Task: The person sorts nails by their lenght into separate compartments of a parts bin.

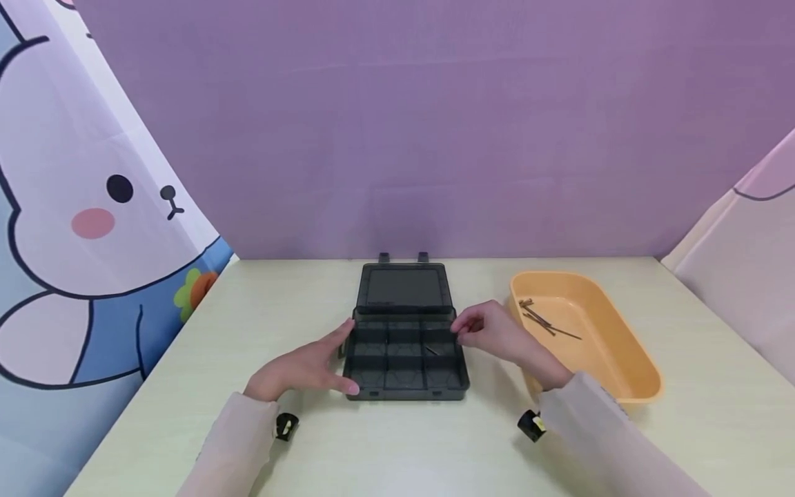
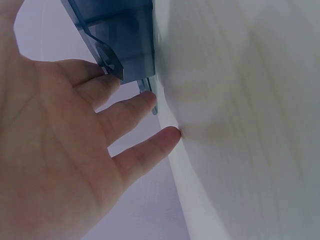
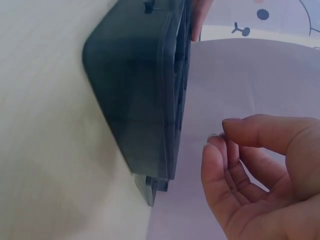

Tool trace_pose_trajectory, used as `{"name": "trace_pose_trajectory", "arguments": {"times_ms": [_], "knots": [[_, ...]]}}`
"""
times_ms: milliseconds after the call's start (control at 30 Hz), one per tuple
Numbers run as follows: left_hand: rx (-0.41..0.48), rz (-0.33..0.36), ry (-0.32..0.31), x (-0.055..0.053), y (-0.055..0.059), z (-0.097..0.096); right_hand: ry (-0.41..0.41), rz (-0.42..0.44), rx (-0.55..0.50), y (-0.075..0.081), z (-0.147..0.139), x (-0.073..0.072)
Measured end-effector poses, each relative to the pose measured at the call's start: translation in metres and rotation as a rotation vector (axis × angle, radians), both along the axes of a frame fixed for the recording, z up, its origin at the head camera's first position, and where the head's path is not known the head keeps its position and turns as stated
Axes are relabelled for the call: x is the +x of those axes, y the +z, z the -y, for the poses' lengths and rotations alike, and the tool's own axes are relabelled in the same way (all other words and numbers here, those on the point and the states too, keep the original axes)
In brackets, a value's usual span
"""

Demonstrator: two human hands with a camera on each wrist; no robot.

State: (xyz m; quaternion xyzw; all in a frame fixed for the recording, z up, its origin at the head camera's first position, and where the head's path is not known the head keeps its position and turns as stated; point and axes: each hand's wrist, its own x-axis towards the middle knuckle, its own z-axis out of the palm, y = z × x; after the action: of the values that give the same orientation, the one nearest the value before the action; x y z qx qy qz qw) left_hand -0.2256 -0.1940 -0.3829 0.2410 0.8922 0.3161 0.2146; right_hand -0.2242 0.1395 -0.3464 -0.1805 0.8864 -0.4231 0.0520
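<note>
A dark, see-through compartment box (image 1: 404, 395) stands on the table with its lid (image 1: 404, 286) folded back. One small thin metal piece (image 1: 431, 351) lies in the box's right-hand column. My left hand (image 1: 310, 369) is spread along the left side, thumb at the front corner and fingers by the side wall; in the left wrist view its fingers (image 2: 132, 107) stay straight. Over the right rim is my right hand (image 1: 497, 331), its fingers loosely bent. The right wrist view shows nothing between thumb and fingertips (image 3: 212, 157).
To the right sits a yellow-orange tray (image 1: 627, 345). Several long, thin, brownish metal pieces (image 1: 540, 321) lie at its left side. Behind the pale table (image 1: 298, 290) hangs a purple cloth (image 1: 404, 138), with a cartoon-print cloth (image 1: 93, 310) on the left.
</note>
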Motion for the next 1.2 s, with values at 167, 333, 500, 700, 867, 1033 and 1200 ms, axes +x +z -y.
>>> {"name": "trace_pose_trajectory", "arguments": {"times_ms": [167, 333, 500, 700, 867, 1033, 1200], "knots": [[-0.002, -0.007, 0.003, 0.0, 0.003, 0.001, 0.013, -0.02, 0.028, 0.008, -0.005, 0.0], [-0.002, -0.014, 0.003, -0.002, 0.002, 0.001, -0.025, 0.003, 0.065, 0.018, -0.015, 0.002], [0.009, -0.012, -0.01, -0.003, 0.002, -0.001, -0.064, -0.002, 0.113, 0.027, -0.029, 0.005], [0.019, 0.003, -0.012, -0.002, 0.0, -0.003, -0.083, -0.044, 0.156, 0.034, -0.051, 0.004], [0.001, -0.007, 0.001, -0.002, 0.001, -0.003, -0.104, -0.073, 0.185, 0.037, -0.071, -0.002], [-0.009, -0.015, 0.002, 0.0, 0.004, -0.001, -0.123, -0.057, 0.182, 0.037, -0.084, -0.007], [-0.005, -0.005, -0.005, 0.001, 0.004, -0.001, -0.128, -0.066, 0.194, 0.035, -0.096, -0.012]]}}
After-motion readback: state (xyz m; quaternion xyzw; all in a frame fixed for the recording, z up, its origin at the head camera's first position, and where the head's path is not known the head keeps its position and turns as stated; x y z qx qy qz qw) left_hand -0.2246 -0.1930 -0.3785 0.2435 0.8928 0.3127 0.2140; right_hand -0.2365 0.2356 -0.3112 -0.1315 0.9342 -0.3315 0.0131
